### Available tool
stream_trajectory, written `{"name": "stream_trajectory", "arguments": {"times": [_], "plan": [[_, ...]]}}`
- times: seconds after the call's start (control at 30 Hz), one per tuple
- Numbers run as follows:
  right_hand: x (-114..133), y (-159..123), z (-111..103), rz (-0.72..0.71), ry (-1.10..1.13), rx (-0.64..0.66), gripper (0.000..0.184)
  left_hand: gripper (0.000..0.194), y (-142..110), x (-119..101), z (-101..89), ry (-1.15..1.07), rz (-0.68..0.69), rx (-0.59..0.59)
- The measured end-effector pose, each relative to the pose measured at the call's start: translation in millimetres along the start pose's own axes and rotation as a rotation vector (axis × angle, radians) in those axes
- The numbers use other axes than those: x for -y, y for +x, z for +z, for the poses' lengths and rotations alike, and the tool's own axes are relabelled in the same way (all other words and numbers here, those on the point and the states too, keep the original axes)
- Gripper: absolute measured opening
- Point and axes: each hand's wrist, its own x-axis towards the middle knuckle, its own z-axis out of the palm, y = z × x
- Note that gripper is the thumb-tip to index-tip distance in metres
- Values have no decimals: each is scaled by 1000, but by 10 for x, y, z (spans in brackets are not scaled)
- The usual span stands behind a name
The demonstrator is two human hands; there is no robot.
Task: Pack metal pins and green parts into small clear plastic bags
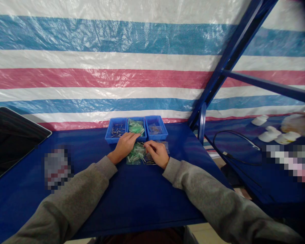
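Note:
My left hand (126,143) reaches over the front of the middle blue bin, its fingers stretched out and their tips by the bin's rim. In that bin lies a clear bag of green pieces (136,126). A second bag of green pieces (136,154) lies on the table between my hands. My right hand (158,153) is closed in a pinch beside this bag, and what its fingertips hold is too small to make out. Under and beside the right hand lie thin dark metal pieces (149,160) and clear plastic packaging (165,145), partly hidden.
The left blue bin (111,138) holds loose metal pins, and the right blue bin (156,136) a small clear bag. A dark screen (12,142) stands at left. Blue metal framing (202,118) rises at right, near a black cable (234,162) and white objects (269,135).

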Motion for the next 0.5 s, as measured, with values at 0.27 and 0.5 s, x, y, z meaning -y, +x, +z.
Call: {"name": "stream_trajectory", "arguments": {"times": [0.27,0.5], "plan": [[22,1,-2,-13,-11,2,29,30,57,-118,-66,37,-1,44],[-2,-2,-2,-15,-17,9,28,27,77,-169,-110,84,-31,-22]]}}
